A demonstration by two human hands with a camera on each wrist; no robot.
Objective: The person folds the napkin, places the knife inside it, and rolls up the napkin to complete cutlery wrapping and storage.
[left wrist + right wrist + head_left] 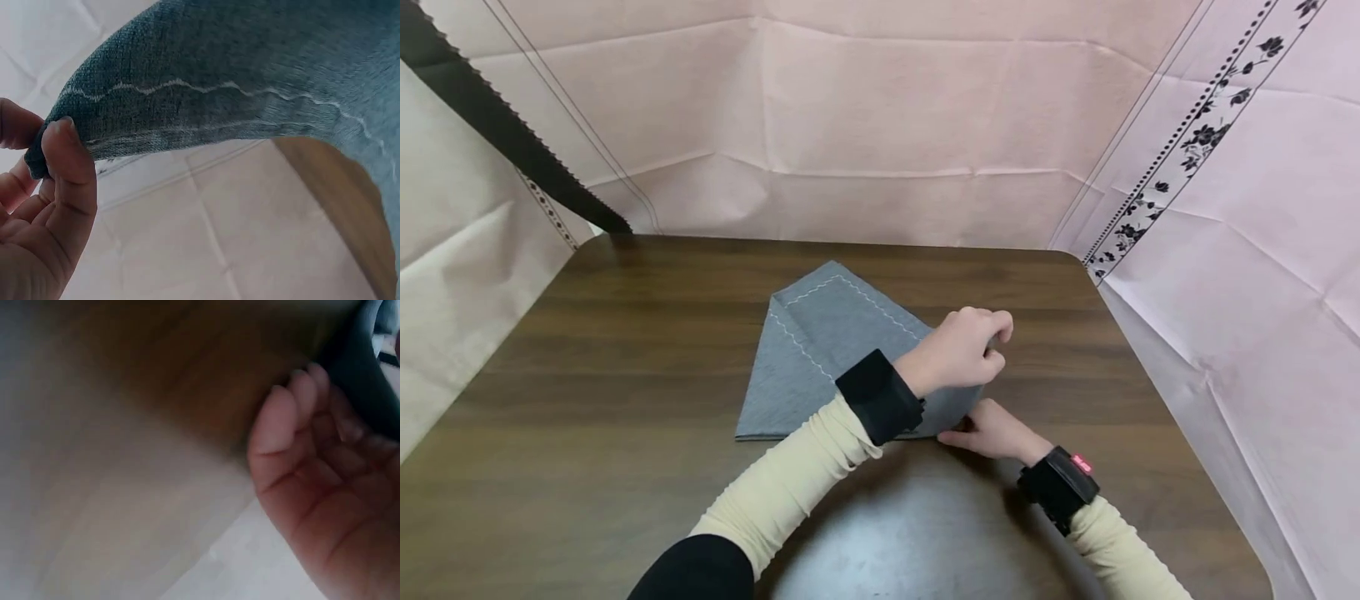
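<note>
A folded grey-blue cloth (pixel 842 308) with wavy white stitching near its edges lies on the brown table, its right part lifted. My left hand (pixel 958 346) is above that part. In the left wrist view, the thumb and fingers of the left hand (pixel 53 200) pinch a corner of the cloth (pixel 206 106), which stretches away to the right. My right hand (pixel 1000 429) is lower, at the cloth's near right edge. The right wrist view shows the right hand's (pixel 331 481) bent fingers against the dark cloth (pixel 359 375); its thumb is mostly hidden there.
The dark wood-grain table (pixel 587 400) has rounded corners. Creased pale pink sheeting (pixel 880 108) hangs behind it and at both sides. A black jagged-edged strip (pixel 512 125) runs down at the left, and a floral printed band (pixel 1210 137) at the right.
</note>
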